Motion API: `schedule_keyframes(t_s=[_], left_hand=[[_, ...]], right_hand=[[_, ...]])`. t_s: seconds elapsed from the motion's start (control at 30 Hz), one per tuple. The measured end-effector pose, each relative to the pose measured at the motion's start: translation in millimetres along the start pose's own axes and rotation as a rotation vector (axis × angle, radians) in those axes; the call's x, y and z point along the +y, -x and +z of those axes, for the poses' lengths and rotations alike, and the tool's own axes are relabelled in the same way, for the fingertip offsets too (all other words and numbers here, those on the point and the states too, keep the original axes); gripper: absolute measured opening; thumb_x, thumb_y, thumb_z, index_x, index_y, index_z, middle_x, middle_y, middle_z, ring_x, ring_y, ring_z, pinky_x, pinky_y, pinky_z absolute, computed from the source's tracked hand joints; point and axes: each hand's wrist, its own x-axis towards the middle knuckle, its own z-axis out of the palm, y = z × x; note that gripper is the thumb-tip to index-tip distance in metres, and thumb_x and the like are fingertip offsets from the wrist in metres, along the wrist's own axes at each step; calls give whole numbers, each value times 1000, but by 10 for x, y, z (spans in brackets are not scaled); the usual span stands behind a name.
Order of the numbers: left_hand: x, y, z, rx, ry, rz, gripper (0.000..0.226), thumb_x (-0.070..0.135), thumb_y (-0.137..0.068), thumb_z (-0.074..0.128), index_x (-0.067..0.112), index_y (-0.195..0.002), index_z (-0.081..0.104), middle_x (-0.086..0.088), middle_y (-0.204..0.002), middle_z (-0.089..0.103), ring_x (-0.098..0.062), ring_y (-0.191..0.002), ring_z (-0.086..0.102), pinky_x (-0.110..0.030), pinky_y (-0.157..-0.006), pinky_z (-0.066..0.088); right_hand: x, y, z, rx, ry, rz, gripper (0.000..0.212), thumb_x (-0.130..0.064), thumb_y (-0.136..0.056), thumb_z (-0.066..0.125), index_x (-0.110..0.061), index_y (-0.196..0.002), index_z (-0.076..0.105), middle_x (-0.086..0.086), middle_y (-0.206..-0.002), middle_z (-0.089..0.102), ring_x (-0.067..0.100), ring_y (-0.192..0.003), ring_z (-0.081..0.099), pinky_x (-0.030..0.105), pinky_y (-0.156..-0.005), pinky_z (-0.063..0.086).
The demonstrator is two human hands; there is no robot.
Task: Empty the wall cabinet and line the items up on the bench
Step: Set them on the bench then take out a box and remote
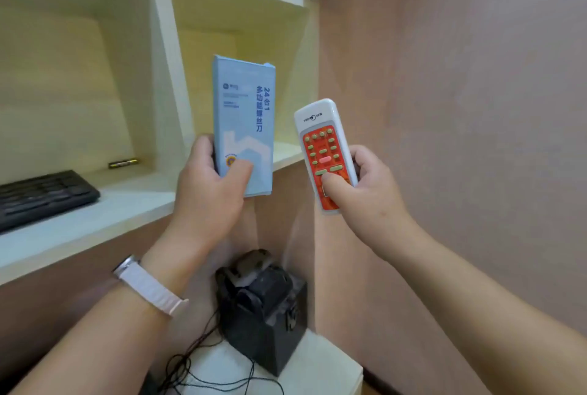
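Keyboard [41, 196], black, lies in the left compartment of the wall cabinet [158, 54], its near end overhanging the front edge of the shelf; a careless brush against it could tip it off. Small battery [123, 163] sits behind it toward the back right corner of the same compartment, round-bodied, likely to roll if the shelf is knocked. Both are not yet cleared, so the emptying looks partly done. Left hand [211, 191], watch strap [152, 288] on the wrist, is closed around the lower end of a tall light-blue box [244, 121], thumb across its front, fingers behind; the box stands upright in the air in front of the right compartment, which looks empty as far as can be seen. Grip sits low on a long box, so it could lever out and drop if swung quickly. Right hand [365, 191] is wrapped round the lower half of a white remote [325, 153] with an orange keypad, thumb pressing on the buttons; top half juts free, tilted left. Bench [333, 369] below is pale and narrow, and a dark dusty device [263, 308] with loose black wires [203, 372] takes up much of it. Risks when setting down: items snagging in the wires, or landing too near the bench edge and sliding off. With both hands full, neither can steady a slip.
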Motion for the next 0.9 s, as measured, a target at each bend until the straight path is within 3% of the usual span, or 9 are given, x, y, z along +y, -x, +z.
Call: schedule_keyframes(t_s=[0.07,0.17,0.3,0.5,0.67,0.77,0.9], left_hand=[[-110,181,138,-59,91,-51,13,32,-75,57,28,-86,52,9,-87,64,-18,-82,62,-42,-77,52],[-204,456,368,-147,233,-121,14,30,-74,58,27,-86,52,6,-90,64,-13,-79,60,-36,-73,50],[-126,838,722,-280,401,-179,14,24,-73,57,25,-87,54,5,-90,66,-4,-74,62,-19,-59,50],[215,1474,1224,-524,545,-275,18,25,-72,59,25,-90,56,3,-90,68,-14,-77,67,-35,-56,56],[721,2067,1567,-688,596,-307,21,24,-73,59,22,-93,57,2,-90,67,-9,-71,66,-29,-52,54],[1159,2562,1769,-788,635,-313,14,9,-87,61,18,-95,55,-1,-91,65,-5,-67,65,-25,-49,53],[1864,3367,1933,-941,668,-304,15,4,-90,58,17,-97,56,-2,-93,67,-10,-73,65,-28,-54,55]], right_hand=[[90,222,-145,59,50,64,17,-9,-84,61,-24,-91,60,5,-89,71,24,-82,68,40,-70,58],[184,553,-378,150,107,155,18,-9,-84,61,-25,-93,61,2,-89,71,20,-81,70,34,-66,59],[243,979,-743,274,173,248,19,-10,-85,61,-27,-94,61,-2,-89,71,17,-83,69,33,-68,59],[132,1598,-1424,472,235,293,18,-9,-86,61,-25,-93,62,3,-90,71,22,-85,69,39,-75,58],[-31,2264,-2026,611,234,325,18,-6,-87,61,-23,-91,62,5,-91,71,14,-79,67,34,-73,57],[-218,2804,-2442,702,263,338,18,-7,-88,62,-25,-92,61,3,-91,71,15,-81,68,29,-70,58],[-561,3640,-3039,827,302,377,16,-9,-88,62,-25,-91,61,1,-89,71,16,-83,70,24,-66,56]])
